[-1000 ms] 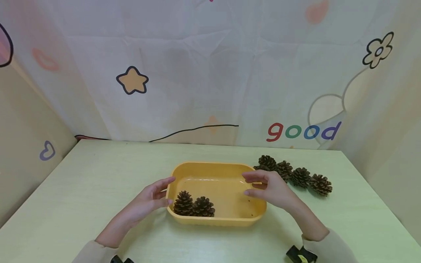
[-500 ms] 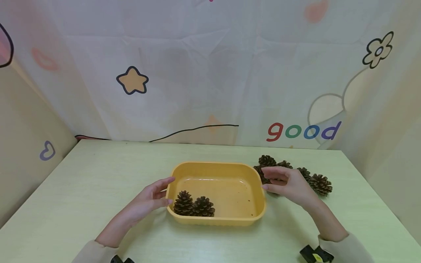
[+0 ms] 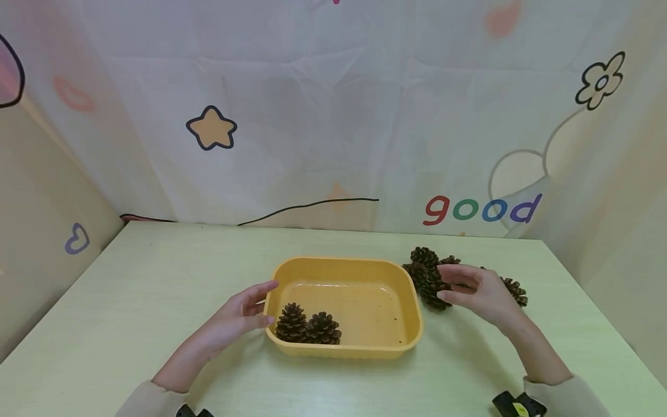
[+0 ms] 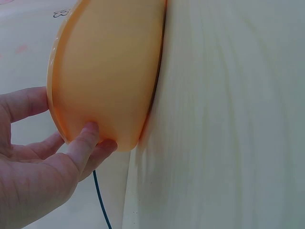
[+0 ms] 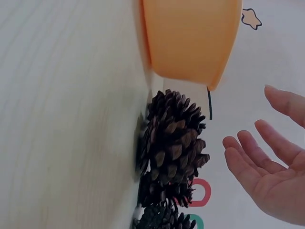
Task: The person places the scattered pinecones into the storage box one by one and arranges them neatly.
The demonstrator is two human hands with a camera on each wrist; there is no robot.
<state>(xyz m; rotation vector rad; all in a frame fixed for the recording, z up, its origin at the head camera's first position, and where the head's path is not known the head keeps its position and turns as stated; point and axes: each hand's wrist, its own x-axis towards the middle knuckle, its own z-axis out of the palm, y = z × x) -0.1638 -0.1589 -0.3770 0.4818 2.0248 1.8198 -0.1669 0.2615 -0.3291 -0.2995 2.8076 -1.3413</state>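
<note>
A yellow rectangular tub (image 3: 341, 351) sits on the table with two brown pine cones, one (image 3: 291, 323) in its near left corner and one (image 3: 323, 329) beside it. My left hand (image 3: 241, 311) touches the tub's left end, its fingertips against the outer wall (image 4: 107, 67) with the fingers mostly extended. Right of the tub, my right hand (image 3: 484, 294) hovers over a row of several pine cones (image 3: 430, 284), partly hiding them. Its fingers are relaxed and hold nothing; the right wrist view shows this hand (image 5: 274, 174) apart from the nearest pine cone (image 5: 174, 138).
A pale table (image 3: 182, 260) carries everything. A printed cloth (image 3: 312, 127) with a star, a flower and the word "good" hangs behind. Another pine cone (image 3: 516, 291) shows at the row's right end. Small dark specks lie on the tub floor.
My right hand has moved from above the tub's right end out to the right, over the pine cones. The left hand and the tub have stayed in place.
</note>
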